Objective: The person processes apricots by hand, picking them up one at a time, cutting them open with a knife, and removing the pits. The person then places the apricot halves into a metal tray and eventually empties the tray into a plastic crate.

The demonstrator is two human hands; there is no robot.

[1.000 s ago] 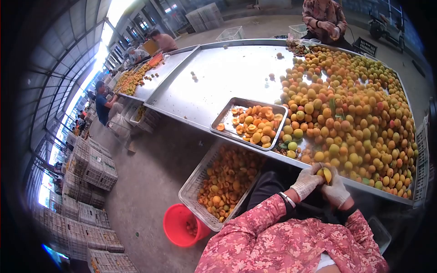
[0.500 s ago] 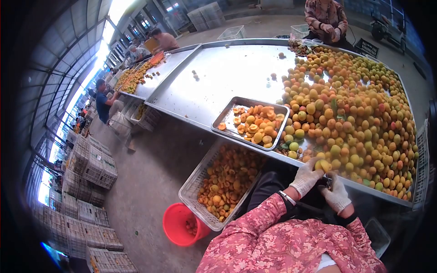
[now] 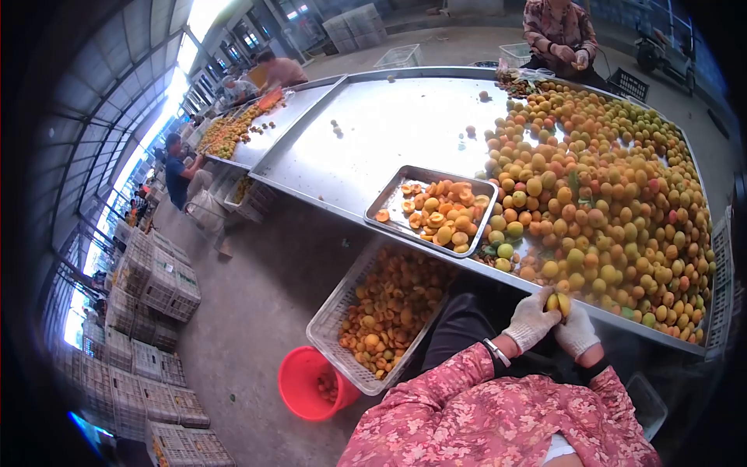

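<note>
White knit gloves cover both hands. Left hand (image 3: 531,319) and right hand (image 3: 577,333) are raised together in front of the chest. The forearms, in pink floral sleeves (image 3: 482,405), converge upward, wrists close, with a band on the left wrist. Fingertips of both hands meet around one apricot (image 3: 557,303). The left fingers curl over its left side and the right fingers close on its right and lower side. The grip is narrow, both hands clasped on the fruit, which sits at the top of the paired hands. The fruit is yellow-orange and nearly round. A dark line runs top to bottom across its face, so its long axis reads as roughly upright, tipped away toward the table; too small to be sure. Just beyond the grip is the near rim of the steel table (image 3: 373,132), and right past it the big fruit pile (image 3: 615,194). Ahead and left of the grip sits a metal tray (image 3: 389,206) of cut halves. Below and left of the grip is a white crate (image 3: 333,302) of halves, and lower still a red bucket (image 3: 299,381).
</note>
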